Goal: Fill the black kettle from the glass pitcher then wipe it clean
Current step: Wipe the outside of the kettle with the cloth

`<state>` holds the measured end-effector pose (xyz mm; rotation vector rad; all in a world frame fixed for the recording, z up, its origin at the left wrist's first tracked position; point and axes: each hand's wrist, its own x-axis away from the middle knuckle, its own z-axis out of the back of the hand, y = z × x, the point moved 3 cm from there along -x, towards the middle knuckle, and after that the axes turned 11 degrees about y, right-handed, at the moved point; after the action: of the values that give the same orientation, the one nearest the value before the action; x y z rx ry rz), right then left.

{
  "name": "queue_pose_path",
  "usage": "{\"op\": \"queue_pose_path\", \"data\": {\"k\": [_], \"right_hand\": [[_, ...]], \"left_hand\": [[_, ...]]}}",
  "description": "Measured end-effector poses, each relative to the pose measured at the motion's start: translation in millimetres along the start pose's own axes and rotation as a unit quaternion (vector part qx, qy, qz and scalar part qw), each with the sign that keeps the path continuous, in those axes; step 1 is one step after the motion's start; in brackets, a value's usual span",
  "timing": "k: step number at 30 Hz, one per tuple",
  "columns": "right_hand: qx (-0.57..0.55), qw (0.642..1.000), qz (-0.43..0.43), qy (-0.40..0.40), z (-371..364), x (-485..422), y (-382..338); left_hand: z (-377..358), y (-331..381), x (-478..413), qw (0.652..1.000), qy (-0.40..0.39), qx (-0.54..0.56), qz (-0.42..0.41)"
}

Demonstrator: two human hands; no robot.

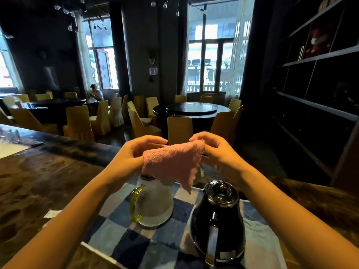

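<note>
I am holding a pink cloth [175, 164] up in the air between both my hands, above the counter. My left hand [134, 152] is gripping the cloth's left edge, with the fingers curled over the top and the fabric bunched against my palm. My right hand [211, 148] is pinching the cloth's upper right corner, fingers closed tight on it. The cloth is sagging between the two grips, and its lower corner is dangling down toward the gap between the two vessels, touching neither as far as I can tell. The glass pitcher [153, 202] is standing upright on a blue and white checked mat [120, 235], just below my left wrist, its yellow-green handle turned to the left; its top is partly hidden behind the hanging cloth. The black kettle [218, 222] is standing upright on the same mat, just beside the pitcher on its right, with its lid on and a round knob shining on top. The mat is lying on a dark wooden counter [38, 181]. Beyond the counter, round dark tables are standing among yellow-covered chairs [79, 123], and bright windows are glowing at the back of the dim room. A person is sitting far off by the left window.
</note>
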<state>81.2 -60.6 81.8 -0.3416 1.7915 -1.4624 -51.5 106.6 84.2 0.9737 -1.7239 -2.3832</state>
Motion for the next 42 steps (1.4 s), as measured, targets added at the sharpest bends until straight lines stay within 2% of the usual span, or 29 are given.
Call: {"op": "queue_pose_path", "data": {"k": [3,5,7,9,11,13,15,17,19,21,22,24,25,26,27,29,30,31,33,35,37,38,40,42], "right_hand": [[-0.119,0.987,-0.109,0.007,-2,-3,14],[-0.094,0.988,-0.124,0.003,-5,-3,22],[-0.054,0.994,-0.089,0.024,-7,-2,26],[-0.016,0.997,-0.013,0.077,-7,-1,26],[-0.003,0.993,0.034,0.111,-10,-1,24],[-0.033,0.994,0.004,0.104,-13,-2,25],[-0.086,0.992,-0.07,0.062,-15,-3,27],[-0.123,0.985,-0.11,0.044,-15,-4,29],[-0.143,0.982,-0.118,0.04,-15,-2,31],[-0.135,0.981,-0.132,0.043,-20,1,32],[-0.136,0.978,-0.148,0.05,-22,3,32],[-0.166,0.965,-0.193,0.062,-27,4,33],[-0.189,0.956,-0.217,0.059,-30,5,33],[-0.207,0.949,-0.235,0.05,-34,6,32],[-0.209,0.946,-0.244,0.037,-37,6,32],[-0.167,0.956,-0.242,0.022,-43,7,33],[-0.113,0.966,-0.231,0.021,-45,8,35],[-0.044,0.975,-0.218,0.025,-45,8,37],[0.072,0.975,-0.206,0.036,-42,9,42],[0.081,0.971,-0.223,0.038,-35,13,49],[0.065,0.973,-0.215,0.057,-22,20,54],[0.087,0.976,-0.18,0.082,-13,24,55],[0.2,0.966,-0.081,0.145,7,31,56],[0.338,0.926,-0.012,0.169,14,41,59]], "left_hand": [[2,-14,1,0.999,-0.016,0.003,0.043],[1,-19,2,0.998,-0.015,0.011,0.053],[2,-22,0,0.999,0.01,0.019,0.049],[6,-20,-1,0.999,0.041,-0.001,-0.004],[12,-16,0,0.988,0.058,-0.088,-0.115],[16,-12,4,0.953,0.05,-0.197,-0.223],[20,-13,5,0.908,0.028,-0.295,-0.296],[23,-15,6,0.88,0.027,-0.355,-0.315],[21,-14,11,0.885,0.03,-0.35,-0.307],[15,-8,19,0.925,0.009,-0.279,-0.257],[11,-7,22,0.952,-0.003,-0.225,-0.207],[6,-2,27,0.994,-0.006,-0.073,-0.078],[4,-5,31,0.999,0.011,0.041,-0.012],[0,-12,35,0.982,0.034,0.177,0.057],[-8,-22,41,0.939,0.066,0.311,0.134],[-28,-44,56,0.815,0.119,0.493,0.278],[-37,-54,63,0.772,0.132,0.531,0.322],[-45,-59,70,0.75,0.127,0.548,0.348],[-56,-59,79,0.734,0.064,0.57,0.364],[-62,-65,84,0.724,0.047,0.56,0.4],[-62,-76,87,0.727,0.075,0.516,0.447],[-59,-83,88,0.727,0.097,0.506,0.453],[-54,-94,85,0.741,0.146,0.496,0.429],[-51,-101,83,0.771,0.197,0.47,0.383]]}}
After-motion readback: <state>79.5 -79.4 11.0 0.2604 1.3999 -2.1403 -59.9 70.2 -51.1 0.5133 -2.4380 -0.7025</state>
